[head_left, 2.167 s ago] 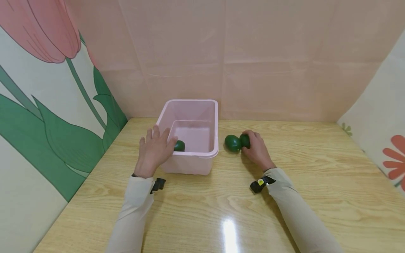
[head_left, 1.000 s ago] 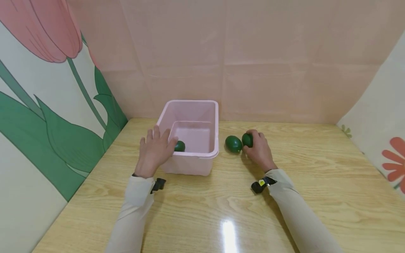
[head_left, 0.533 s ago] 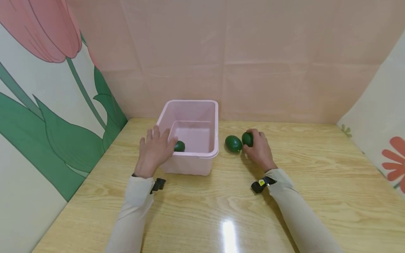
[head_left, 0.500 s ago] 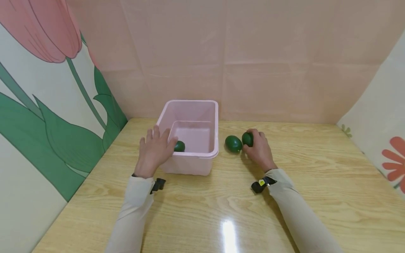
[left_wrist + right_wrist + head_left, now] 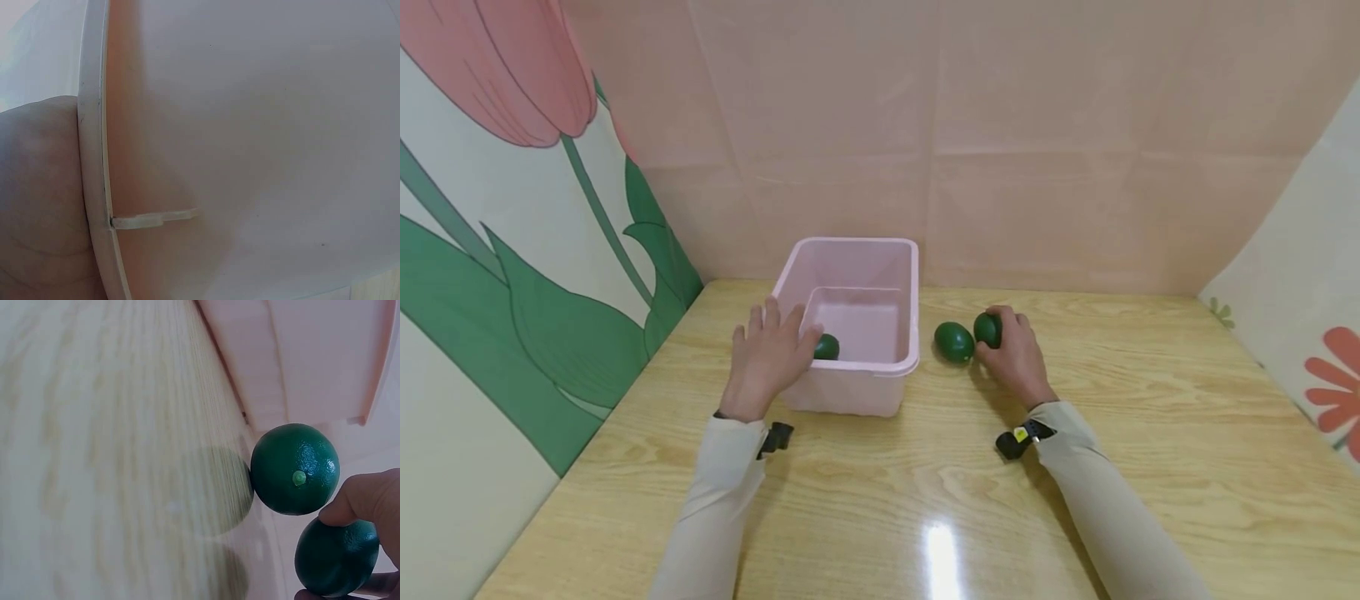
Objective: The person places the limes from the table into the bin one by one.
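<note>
A pink plastic bin (image 5: pixel 850 390) stands on the table, with a green lime (image 5: pixel 827 347) inside near its front left corner. My left hand (image 5: pixel 766 358) lies over the bin's left front edge with fingers spread; in the left wrist view its palm meets the bin's rim (image 5: pixel 92 137). To the right of the bin, a second lime (image 5: pixel 953 342), glossy with a small pale nub, rests on the table. Just beside it my right hand (image 5: pixel 1017 354) pinches a third lime (image 5: pixel 987 330) between thumb and fingers. The right wrist view shows the thumb (image 5: pixel 356 500) across that held lime (image 5: pixel 336 557).
The wooden table (image 5: pixel 865 500) runs back to a pink sheet (image 5: pixel 1037 167) hung behind it. A tulip-printed panel (image 5: pixel 535 242) closes the left side, and a flower-printed one (image 5: pixel 1322 275) the right. Small black cameras (image 5: pixel 1011 445) sit on the wrists.
The right hand has shifted slightly to the right with its lime, which now stands a little apart from the lime beside it. The left hand keeps its place on the bin.
</note>
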`<state>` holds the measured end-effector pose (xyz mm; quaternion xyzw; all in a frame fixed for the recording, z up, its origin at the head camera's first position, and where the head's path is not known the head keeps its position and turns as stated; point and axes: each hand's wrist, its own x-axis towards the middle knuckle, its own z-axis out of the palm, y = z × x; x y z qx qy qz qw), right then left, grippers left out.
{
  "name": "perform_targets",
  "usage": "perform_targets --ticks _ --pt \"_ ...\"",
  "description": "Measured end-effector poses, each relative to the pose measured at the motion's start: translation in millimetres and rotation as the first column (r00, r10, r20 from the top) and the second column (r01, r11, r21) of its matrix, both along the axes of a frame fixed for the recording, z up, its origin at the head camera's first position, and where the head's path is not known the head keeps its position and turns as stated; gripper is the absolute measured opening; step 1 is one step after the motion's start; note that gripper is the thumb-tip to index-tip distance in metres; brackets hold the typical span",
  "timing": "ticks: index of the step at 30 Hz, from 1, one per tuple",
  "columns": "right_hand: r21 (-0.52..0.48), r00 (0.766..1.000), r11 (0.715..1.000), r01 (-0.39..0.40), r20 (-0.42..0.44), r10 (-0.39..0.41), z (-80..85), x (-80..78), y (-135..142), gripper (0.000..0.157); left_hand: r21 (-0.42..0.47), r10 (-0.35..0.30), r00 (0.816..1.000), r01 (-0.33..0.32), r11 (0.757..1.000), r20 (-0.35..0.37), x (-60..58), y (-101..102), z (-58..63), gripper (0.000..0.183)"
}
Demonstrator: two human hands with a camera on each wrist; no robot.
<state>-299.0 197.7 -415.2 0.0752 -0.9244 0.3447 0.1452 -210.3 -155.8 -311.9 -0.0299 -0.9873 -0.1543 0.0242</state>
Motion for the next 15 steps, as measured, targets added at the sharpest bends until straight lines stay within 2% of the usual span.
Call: perform_targets --ticks 15 --pt "-0.028 1.000 1.000 -0.012 -0.020 0.011 2.1 0.1 -2.3 0.056 0.003 -0.001 1.000 0.001 1.000 0.004 0.5 0.3 1.1 0.066"
